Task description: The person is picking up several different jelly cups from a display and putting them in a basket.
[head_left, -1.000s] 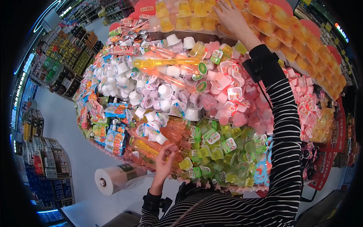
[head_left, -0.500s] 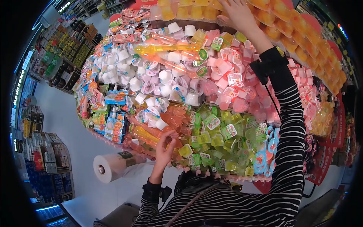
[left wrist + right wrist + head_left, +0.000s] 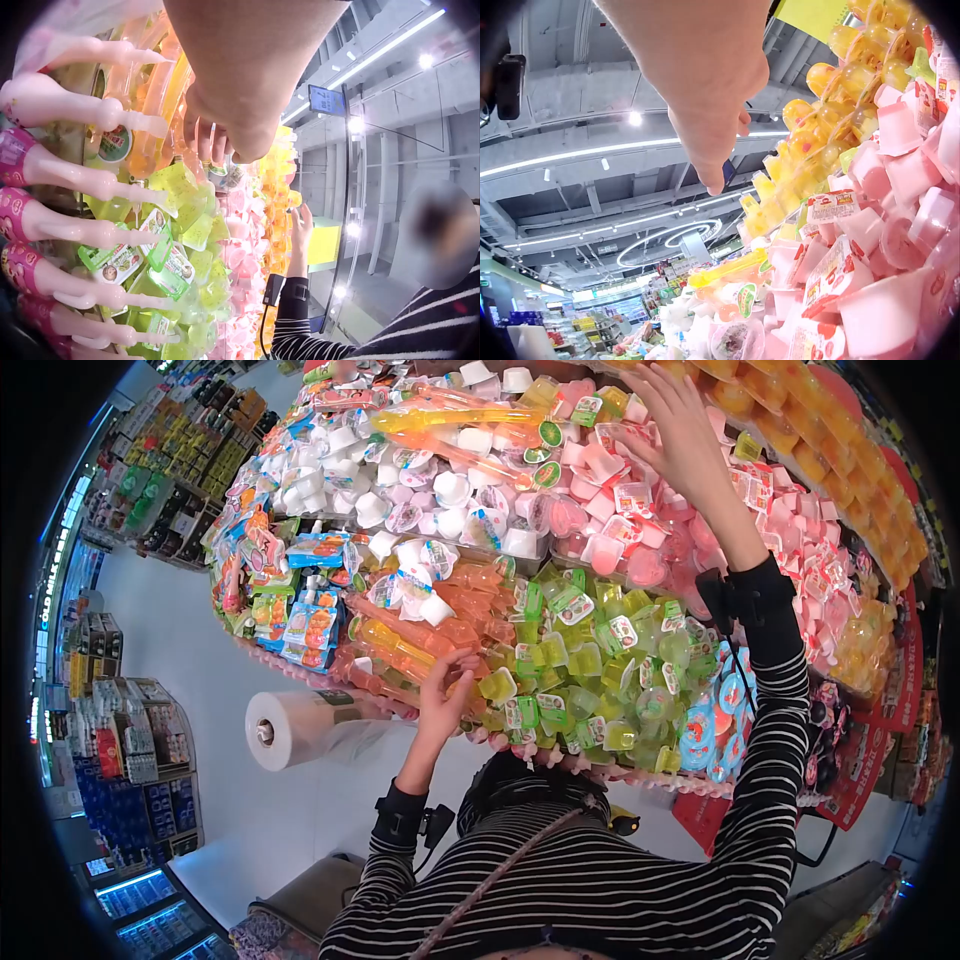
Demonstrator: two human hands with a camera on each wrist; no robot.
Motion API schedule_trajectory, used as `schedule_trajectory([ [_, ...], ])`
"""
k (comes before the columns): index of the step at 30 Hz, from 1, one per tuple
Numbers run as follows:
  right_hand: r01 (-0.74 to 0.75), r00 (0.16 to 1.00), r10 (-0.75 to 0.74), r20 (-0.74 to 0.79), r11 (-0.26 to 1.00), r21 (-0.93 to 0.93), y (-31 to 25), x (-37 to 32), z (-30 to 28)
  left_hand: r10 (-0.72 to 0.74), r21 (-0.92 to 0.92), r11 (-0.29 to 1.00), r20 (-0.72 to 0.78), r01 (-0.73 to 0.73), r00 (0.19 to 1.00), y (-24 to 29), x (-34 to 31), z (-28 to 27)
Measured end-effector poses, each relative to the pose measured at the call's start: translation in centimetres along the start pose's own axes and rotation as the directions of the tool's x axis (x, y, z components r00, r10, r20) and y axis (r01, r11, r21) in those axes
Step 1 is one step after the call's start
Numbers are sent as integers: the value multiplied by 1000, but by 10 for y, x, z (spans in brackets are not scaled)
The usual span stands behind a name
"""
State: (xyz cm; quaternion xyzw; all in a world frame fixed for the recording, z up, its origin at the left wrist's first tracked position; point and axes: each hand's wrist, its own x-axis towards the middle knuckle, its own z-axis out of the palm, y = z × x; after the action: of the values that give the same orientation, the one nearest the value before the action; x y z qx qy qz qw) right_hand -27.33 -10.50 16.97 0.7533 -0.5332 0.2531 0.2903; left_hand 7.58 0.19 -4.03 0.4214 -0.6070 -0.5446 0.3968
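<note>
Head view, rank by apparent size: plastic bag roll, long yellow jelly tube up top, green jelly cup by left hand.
1. plastic bag roll, bulkiest.
2. long yellow jelly tube: longer than the roll but thin, so these two are close.
3. green jelly cup beside the left hand, clearly smallest.

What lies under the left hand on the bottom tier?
Under the left hand lie orange jelly tubes, with green jelly cups just beside it. The hand itself hides whatever it touches or grips there.
</note>
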Motion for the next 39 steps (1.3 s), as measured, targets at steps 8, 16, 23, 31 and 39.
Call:
schedule_trajectory([
  [8, -29, 1000, 30, -6, 988, 149, -22, -38, -10, 14, 32, 999, 17, -15, 1000, 1, -4, 1],
  [16, -117, 986, 68, 150, 929, 352, -75, -76, -27, 53, -11, 999, 68, -52, 996, -3, -1, 2],
  [23, -240, 948, 121, 294, 880, 410, -109, -107, -34, 53, -52, 997, 80, -49, 995, -4, 3, -1],
  [31, -303, 924, 142, 356, 839, 452, -132, -136, -30, 65, -71, 996, 79, -60, 995, -8, 9, -8],
  [39, -329, 917, 145, 371, 801, 501, -152, -158, -18, 25, -73, 997, 60, -21, 998, -12, 9, -12],
])
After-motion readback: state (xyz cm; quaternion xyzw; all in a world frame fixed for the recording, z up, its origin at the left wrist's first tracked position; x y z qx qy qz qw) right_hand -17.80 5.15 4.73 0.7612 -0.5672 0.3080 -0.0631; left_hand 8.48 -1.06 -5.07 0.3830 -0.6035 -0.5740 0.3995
